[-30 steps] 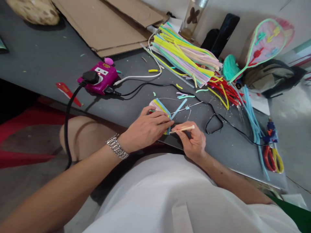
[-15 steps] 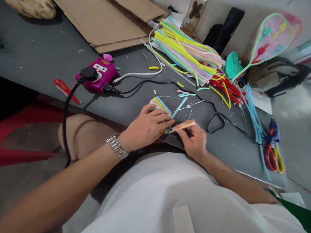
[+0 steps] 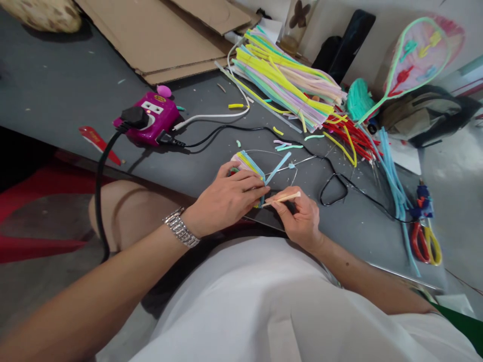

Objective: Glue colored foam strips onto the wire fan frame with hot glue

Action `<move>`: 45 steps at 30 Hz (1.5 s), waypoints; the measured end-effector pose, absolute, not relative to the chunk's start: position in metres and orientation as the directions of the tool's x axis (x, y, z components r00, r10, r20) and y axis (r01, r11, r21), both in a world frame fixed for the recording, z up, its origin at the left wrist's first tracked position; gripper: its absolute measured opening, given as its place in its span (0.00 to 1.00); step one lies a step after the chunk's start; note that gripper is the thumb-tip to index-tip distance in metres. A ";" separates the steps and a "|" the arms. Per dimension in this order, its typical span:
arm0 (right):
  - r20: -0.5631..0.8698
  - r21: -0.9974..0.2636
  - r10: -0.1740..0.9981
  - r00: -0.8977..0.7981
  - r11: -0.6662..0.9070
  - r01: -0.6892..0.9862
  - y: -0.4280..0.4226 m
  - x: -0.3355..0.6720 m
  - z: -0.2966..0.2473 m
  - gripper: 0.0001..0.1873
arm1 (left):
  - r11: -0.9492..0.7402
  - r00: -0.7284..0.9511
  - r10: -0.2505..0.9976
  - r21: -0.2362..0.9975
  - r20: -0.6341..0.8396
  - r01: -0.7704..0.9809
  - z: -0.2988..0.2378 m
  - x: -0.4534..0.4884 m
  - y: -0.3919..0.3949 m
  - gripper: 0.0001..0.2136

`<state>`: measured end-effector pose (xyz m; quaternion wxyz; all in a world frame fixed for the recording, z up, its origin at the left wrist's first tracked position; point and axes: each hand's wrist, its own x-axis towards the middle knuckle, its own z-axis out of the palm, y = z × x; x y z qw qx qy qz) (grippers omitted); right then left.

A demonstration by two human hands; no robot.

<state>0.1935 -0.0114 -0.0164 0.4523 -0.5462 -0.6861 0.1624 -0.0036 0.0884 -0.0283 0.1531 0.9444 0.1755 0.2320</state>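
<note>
My left hand [image 3: 230, 196], with a metal watch at the wrist, holds down a striped pipe-cleaner piece [image 3: 247, 161] at the table's front edge. Its pink, yellow and blue rows show past the fingers; the rest is hidden under the hand. A light blue pipe-cleaner end [image 3: 278, 168] sticks up from it at an angle. Between the thumb and fingers of my right hand [image 3: 302, 216] is a thin pale stick [image 3: 289, 197]. Its tip meets the piece's edge beside my left fingertips.
A purple power socket [image 3: 151, 120] with black cables stands left, near a red cutter [image 3: 100, 143]. Pipe-cleaner bundles [image 3: 283, 85] lie behind, with cardboard [image 3: 158, 40] beside them. At right are loose blue pipe cleaners [image 3: 394, 176], scissors [image 3: 430, 244] and a glue gun [image 3: 422, 201].
The view has shifted slightly. Both hands keep nearly the same pose, the stick's tip still at the edge of the pipe-cleaner piece.
</note>
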 end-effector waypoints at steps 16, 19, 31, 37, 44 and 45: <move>0.308 -0.926 0.889 0.340 0.198 0.321 -0.010 0.199 -0.022 0.07 | -0.923 0.844 0.354 0.298 0.402 0.245 -0.031 -0.006 0.090 0.14; 0.309 -0.922 0.873 0.378 0.176 0.346 -0.003 0.206 -0.020 0.07 | -0.927 0.847 0.343 0.293 0.406 0.235 -0.027 -0.006 0.089 0.14; 0.394 -0.817 0.915 0.092 0.302 0.491 0.058 0.212 -0.022 0.07 | -0.894 0.815 0.429 0.313 0.389 0.321 -0.029 -0.007 0.083 0.15; 0.452 -0.751 0.892 0.021 0.368 0.549 0.056 0.210 -0.028 0.06 | -0.888 0.815 0.438 0.324 0.378 0.326 -0.029 -0.007 0.083 0.14; 0.490 -0.697 0.872 -0.009 0.398 0.597 0.054 0.210 -0.029 0.06 | -0.882 0.818 0.442 0.345 0.368 0.322 -0.028 -0.007 0.085 0.13; 0.491 -0.692 0.871 -0.009 0.397 0.603 0.054 0.210 -0.029 0.06 | -0.879 0.819 0.445 0.352 0.363 0.322 -0.028 -0.007 0.085 0.13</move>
